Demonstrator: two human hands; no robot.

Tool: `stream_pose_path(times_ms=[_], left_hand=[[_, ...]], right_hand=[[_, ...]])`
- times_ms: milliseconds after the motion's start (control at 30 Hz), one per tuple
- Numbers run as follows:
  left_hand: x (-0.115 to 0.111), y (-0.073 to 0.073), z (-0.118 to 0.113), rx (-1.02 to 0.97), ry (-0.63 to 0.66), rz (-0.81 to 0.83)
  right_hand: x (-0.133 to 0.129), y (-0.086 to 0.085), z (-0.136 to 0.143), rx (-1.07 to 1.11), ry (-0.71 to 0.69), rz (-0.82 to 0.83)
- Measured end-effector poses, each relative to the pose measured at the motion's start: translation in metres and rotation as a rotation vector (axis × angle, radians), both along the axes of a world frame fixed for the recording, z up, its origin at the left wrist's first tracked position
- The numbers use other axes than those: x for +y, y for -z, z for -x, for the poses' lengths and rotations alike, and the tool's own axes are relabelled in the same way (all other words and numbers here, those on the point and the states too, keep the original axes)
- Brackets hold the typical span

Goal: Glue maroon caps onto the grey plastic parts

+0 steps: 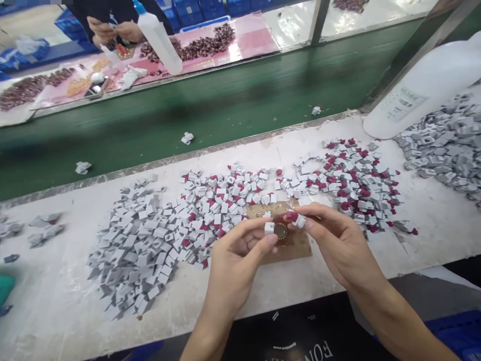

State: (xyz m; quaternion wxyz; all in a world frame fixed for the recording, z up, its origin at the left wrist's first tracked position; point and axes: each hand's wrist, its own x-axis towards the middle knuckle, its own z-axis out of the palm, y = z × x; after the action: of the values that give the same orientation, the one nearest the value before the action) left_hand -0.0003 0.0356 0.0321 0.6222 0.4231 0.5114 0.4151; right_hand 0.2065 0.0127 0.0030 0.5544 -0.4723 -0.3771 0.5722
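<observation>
"Pinching what, exactly?"

"The person's left hand (235,258) pinches one white block (269,228) at centre; the right hand (338,243) grips one white-and-maroon piece (299,220) just beside it, over one brown board (296,251)."

"And around them?"

"Three loose pieces (187,138) on a green strip (240,118), two white bottles (413,93), upper left and right, blocks (130,240) beyond counting heaped across a pale worktable (60,291); blue crates (201,10), top left."

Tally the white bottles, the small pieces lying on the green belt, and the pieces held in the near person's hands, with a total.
White bottles: 2
Small pieces on the green belt: 3
Held: 2 (grey block in left hand, grey-and-red piece in right hand)
Total: 7
</observation>
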Motion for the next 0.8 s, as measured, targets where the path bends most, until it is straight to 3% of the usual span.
stream_pose_path(times_ms=[167,500,667,800], left_hand=[[0.014,0.002,-0.011,-0.154,0.06,0.038],[0.02,0.006,-0.016,-0.103,0.118,0.032],[0.027,-0.007,-0.011,0.003,0.178,0.004],[0.062,-0.023,-0.003,0.146,0.304,-0.072]], right_hand=[[0.003,-0.001,0.005,0.07,0.001,-0.004],[0.013,-0.008,0.001,0.074,-0.016,-0.023],[0.022,-0.015,-0.004,0.045,-0.089,-0.054],[0.051,-0.023,-0.012,-0.097,-0.209,-0.056]])
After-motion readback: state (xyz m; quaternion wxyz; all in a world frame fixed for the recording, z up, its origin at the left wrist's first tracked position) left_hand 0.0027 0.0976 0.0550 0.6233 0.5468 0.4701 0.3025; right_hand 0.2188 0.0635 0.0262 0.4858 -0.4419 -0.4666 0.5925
